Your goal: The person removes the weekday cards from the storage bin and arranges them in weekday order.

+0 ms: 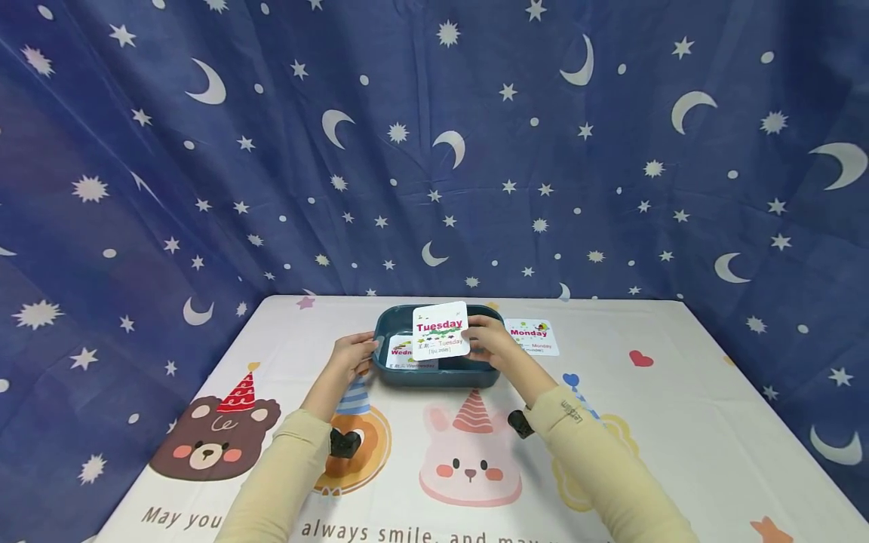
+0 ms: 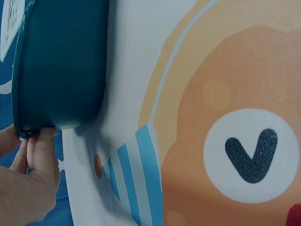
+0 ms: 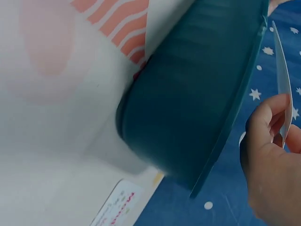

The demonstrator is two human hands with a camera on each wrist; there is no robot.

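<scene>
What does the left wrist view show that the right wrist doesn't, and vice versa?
Only left wrist: the blue-striped hat print and a dark V-shaped mark.
Only right wrist: the right hand, pinching the Tuesday card, plus the Monday card and a salmon-striped hat print.
Both: the teal tray, that Tuesday card, the starry curtain and the left hand, a mere sliver in the right wrist view.

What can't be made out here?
Wednesday card: head view, partly covered by the Tuesday card.
Monday card: head view, lower left corner behind the right hand; right wrist view, cut off by the bottom edge.
Inside the tray: both wrist views, blocked by its side.
</scene>
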